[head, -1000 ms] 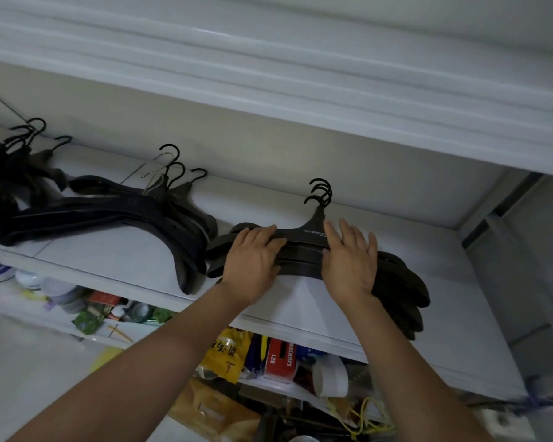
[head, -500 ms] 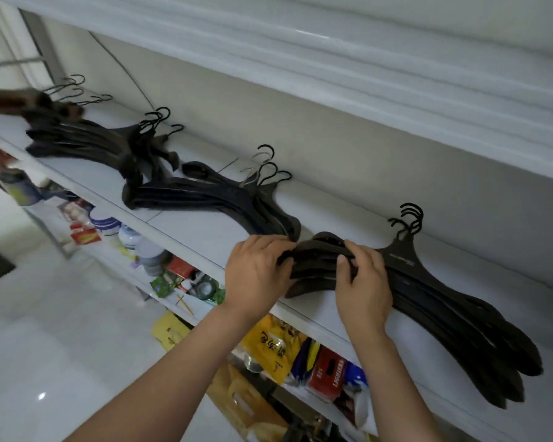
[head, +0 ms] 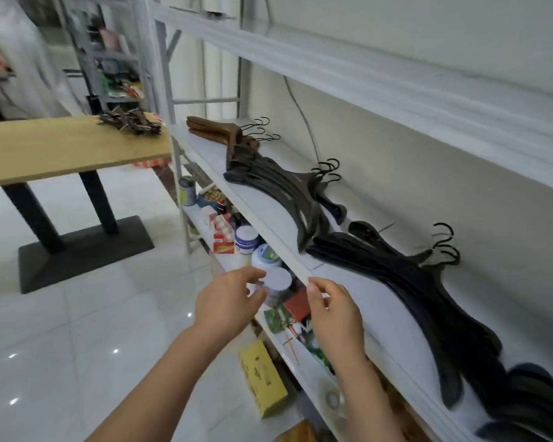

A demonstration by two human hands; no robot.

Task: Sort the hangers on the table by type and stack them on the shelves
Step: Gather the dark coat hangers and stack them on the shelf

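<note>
Black plastic hangers [head: 412, 298] lie fanned along the white shelf [head: 278, 247], hooks to the wall, their lower arms reaching close to the front lip. From where I stand that looks the weak spot: a forearm swinging out could catch an arm-end and drag the whole stack to the floor. The dark brown stack [head: 284, 193] beside it touches the black one at its tip, so a nudge might slide the two types together. Farther along sit the light wooden hangers [head: 214, 127], neat and well back.

Both hands are empty. The left hand [head: 229, 301] hangs in front of the lower shelf's jars [head: 278, 283], fingers loosely bent around nothing; the right hand [head: 334, 311] is at the shelf's lip, fingers relaxed, and I cannot tell whether it touches.

One tangled brown pile [head: 131, 122] waits on the table [head: 61, 145], near its far corner, well apart from the hands. It looks snarled; a hasty lift could shed pieces.
</note>
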